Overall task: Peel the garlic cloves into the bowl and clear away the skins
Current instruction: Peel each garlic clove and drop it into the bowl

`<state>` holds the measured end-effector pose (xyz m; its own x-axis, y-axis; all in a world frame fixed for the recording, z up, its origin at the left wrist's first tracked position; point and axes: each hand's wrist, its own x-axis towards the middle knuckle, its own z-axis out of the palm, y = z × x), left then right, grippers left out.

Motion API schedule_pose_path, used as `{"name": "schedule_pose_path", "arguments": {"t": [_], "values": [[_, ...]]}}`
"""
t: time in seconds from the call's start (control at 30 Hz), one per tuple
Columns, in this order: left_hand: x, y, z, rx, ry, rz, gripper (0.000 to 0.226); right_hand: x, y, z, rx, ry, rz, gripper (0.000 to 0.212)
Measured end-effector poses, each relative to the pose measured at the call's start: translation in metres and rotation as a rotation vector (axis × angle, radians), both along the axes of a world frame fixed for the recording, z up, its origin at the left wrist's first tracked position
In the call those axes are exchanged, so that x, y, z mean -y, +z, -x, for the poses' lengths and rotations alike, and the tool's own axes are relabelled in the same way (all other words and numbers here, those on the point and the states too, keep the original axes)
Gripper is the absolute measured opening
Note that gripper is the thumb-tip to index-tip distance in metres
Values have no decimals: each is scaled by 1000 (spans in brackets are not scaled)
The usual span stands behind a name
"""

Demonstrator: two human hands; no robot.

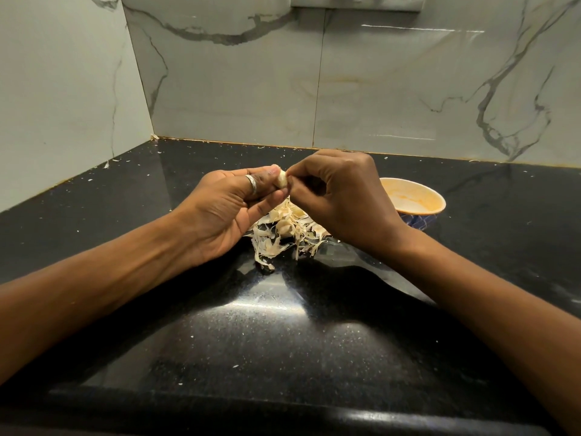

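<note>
A pale garlic clove (281,179) is held above the counter between my two hands. My left hand (232,206), with a ring on one finger, grips the clove from the left with thumb and fingertips. From the right, my right hand (339,193) pinches at the clove's top edge. Under the hands lies a heap of papery garlic skins (284,234) with a clove or two among them. An orange-lined bowl (415,196) with a dark patterned outside stands to the right of my right hand; its inside shows no cloves from here.
The black speckled counter (283,335) runs to a marble-patterned wall behind and on the left. Small skin flakes (107,165) are scattered along the counter's back and left edges. The counter's front edge is close to me.
</note>
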<state>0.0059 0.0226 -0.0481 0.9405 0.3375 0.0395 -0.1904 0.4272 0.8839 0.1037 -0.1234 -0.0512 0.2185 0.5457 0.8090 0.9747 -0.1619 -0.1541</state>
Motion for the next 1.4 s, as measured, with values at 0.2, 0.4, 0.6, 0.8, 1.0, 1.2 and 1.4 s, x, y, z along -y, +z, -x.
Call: {"name": "schedule_pose_path", "arguments": {"t": [0.2,0.4,0.6,0.8,1.0,1.2,1.4], "values": [[3,3,2,-6,7,-35,16,3,3,0,-6,3,-10,15],[4,3,3,6,-4,-36,23,6,5,1,-38,-30,-16,9],[1,1,1,15,-7,-28,20,5,5,2,-10,2,1,10],[0,0,-1,24,4,-12,19,5,5,3,23,-4,22,15],[2,0,0,26,11,-9,20,4,4,2,38,-19,13,11],[5,0,0,28,33,-7,19,1,2,1,38,-59,12,11],[7,1,1,35,21,-47,21,3,5,2,55,-87,39,12]]}}
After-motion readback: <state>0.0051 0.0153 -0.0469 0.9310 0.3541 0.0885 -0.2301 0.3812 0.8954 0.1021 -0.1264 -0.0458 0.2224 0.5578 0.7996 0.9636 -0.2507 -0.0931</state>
